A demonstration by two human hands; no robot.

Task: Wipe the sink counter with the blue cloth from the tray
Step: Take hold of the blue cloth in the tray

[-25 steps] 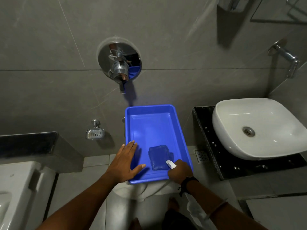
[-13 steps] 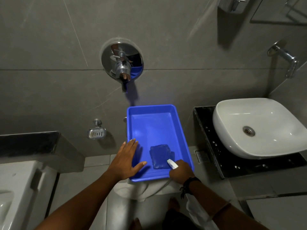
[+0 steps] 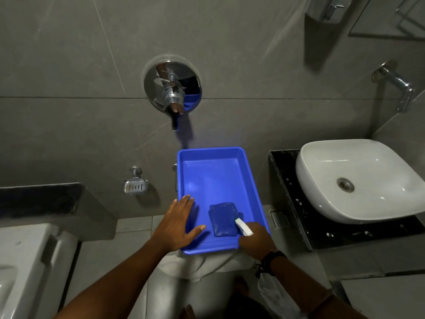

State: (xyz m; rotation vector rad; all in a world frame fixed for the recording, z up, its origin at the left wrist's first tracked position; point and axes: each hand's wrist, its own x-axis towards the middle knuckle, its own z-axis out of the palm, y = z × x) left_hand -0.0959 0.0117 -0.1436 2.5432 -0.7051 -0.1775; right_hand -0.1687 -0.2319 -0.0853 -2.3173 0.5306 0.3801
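- The task is at its very beginning: the blue cloth (image 3: 224, 219) lies folded on the floor of the blue tray (image 3: 216, 176), toward the tray's near right corner, and no hand has lifted it.
- The left hand (image 3: 178, 223) lies flat and spread over the tray's left rim near the near left corner, fingers extended along the rim and thumb reaching onto the tray floor; it holds nothing and seems to steady the tray.
- The right hand (image 3: 255, 239) sits at the tray's near right corner, closed around a small white item with a green tip (image 3: 243, 226), whose end points over the cloth's near right edge. What that item is I cannot tell, nor whether the fingers touch the cloth.
- The tray rests on a white fixture (image 3: 202, 265), well apart from the work area.
- The black sink counter (image 3: 296, 203) around the white basin (image 3: 358, 180) lies to the right of the tray, with scattered drops or specks on its front and left edges; it looks unwiped.
- Left to do, in my judgement: free or shift the right hand's load, pick the cloth out of the tray, carry it across to the counter, and wipe the dark surface around the basin. Nearly all of the task lies ahead.
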